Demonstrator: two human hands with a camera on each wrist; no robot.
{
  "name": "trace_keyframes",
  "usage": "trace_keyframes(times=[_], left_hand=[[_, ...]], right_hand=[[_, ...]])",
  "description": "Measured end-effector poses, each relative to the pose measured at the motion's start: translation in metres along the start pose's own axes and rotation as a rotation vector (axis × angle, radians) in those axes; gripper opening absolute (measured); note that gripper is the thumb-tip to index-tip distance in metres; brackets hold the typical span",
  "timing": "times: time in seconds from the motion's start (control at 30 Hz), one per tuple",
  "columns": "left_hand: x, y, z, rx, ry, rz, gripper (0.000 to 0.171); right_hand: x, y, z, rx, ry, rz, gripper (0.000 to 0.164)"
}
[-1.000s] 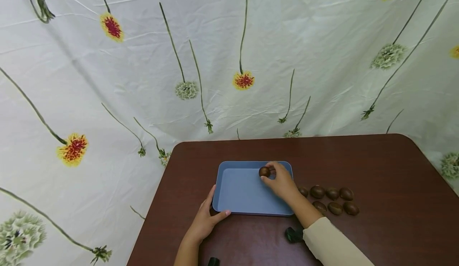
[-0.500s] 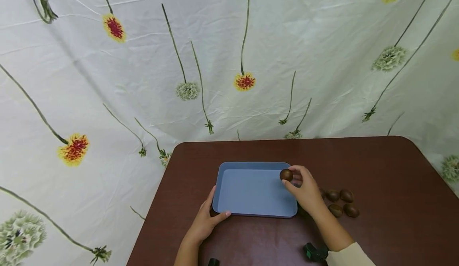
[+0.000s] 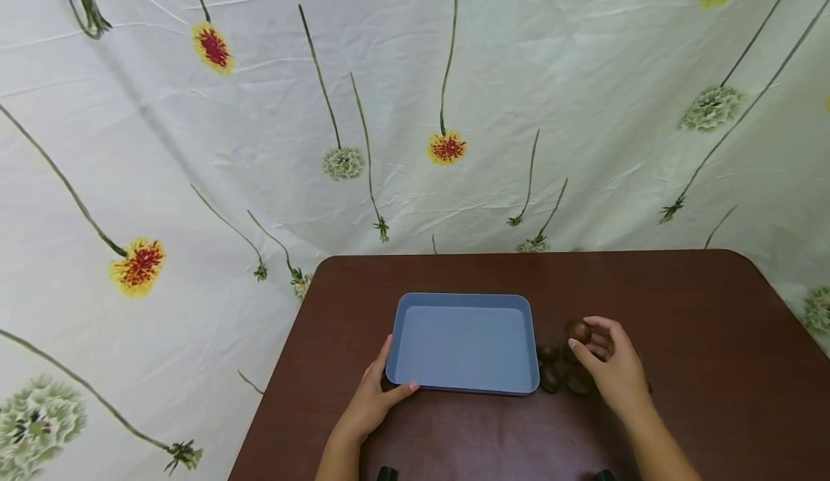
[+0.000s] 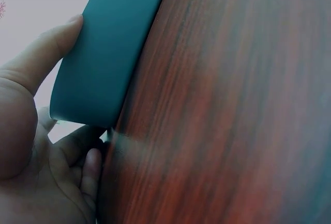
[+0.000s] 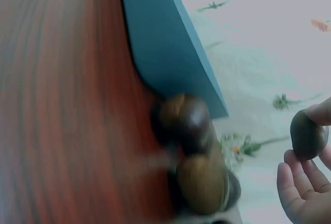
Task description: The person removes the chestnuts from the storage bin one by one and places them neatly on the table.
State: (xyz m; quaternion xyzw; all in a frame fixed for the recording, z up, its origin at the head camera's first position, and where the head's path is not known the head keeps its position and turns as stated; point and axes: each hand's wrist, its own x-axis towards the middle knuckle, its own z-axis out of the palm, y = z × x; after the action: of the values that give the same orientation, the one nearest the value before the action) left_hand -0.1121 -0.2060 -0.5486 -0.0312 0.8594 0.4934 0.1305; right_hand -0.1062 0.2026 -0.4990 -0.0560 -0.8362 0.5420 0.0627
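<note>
A blue tray (image 3: pixel 463 344) with a low rim lies flat on the table, its inside bare. My left hand (image 3: pixel 369 405) holds its near left corner. In the left wrist view the thumb (image 4: pixel 64 35) lies against the tray's wall (image 4: pixel 106 63), and some fingers are curled beside its lower edge. To the right of the tray my right hand (image 3: pixel 612 366) pinches a dark brown, egg-shaped fruit (image 3: pixel 578 332) between thumb and fingers, above a group of similar fruits (image 3: pixel 550 378). The right wrist view shows the held fruit (image 5: pixel 307 133) apart from the group; my hand hides part of it.
The dark wooden table (image 3: pixel 467 438) has rounded far corners. Behind it hangs a white cloth (image 3: pixel 389 106) printed with flowers. Small black objects (image 3: pixel 387 473) show at the bottom edge near both wrists. The fruits on the table (image 5: pixel 201 182) sit close by the tray's right wall.
My right hand has moved from over the tray to the right, carrying the brown fruit, and is now above the group of fruits. My left hand stays at the tray's corner.
</note>
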Motion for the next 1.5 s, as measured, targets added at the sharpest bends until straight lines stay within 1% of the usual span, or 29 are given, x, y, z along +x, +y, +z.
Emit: trace_keyframes(times=[0.2,0.3,0.4,0.53,0.67,0.93,1.2,1.3,1.5], left_hand=[[0.000,0.001,0.002,-0.011,-0.001,0.002,0.104],[0.001,0.001,0.003,-0.020,-0.005,0.000,0.104],[0.001,0.002,0.003,-0.029,-0.006,-0.001,0.104],[0.000,0.002,0.004,-0.039,-0.005,0.001,0.105],[-0.001,0.003,0.004,-0.039,-0.004,-0.003,0.105],[0.000,0.003,0.003,-0.042,-0.014,-0.007,0.105],[-0.001,0.004,0.003,-0.045,-0.012,-0.009,0.105],[-0.001,0.004,0.003,-0.041,-0.012,-0.009,0.105],[-0.001,0.005,0.005,-0.043,-0.017,-0.007,0.106]], right_hand=[[-0.011,0.011,-0.027,-0.077,0.038,0.071,0.062],[-0.018,0.021,-0.041,-0.106,0.053,0.128,0.066],[-0.025,0.033,-0.055,-0.142,0.061,0.212,0.072],[-0.031,0.050,-0.073,-0.180,0.071,0.297,0.078],[-0.036,0.063,-0.085,-0.190,0.076,0.356,0.083],[-0.036,0.076,-0.096,-0.231,0.052,0.421,0.086],[-0.032,0.084,-0.103,-0.282,-0.068,0.474,0.092],[-0.030,0.087,-0.106,-0.293,-0.114,0.472,0.095],[-0.030,0.088,-0.109,-0.296,-0.155,0.450,0.099]])
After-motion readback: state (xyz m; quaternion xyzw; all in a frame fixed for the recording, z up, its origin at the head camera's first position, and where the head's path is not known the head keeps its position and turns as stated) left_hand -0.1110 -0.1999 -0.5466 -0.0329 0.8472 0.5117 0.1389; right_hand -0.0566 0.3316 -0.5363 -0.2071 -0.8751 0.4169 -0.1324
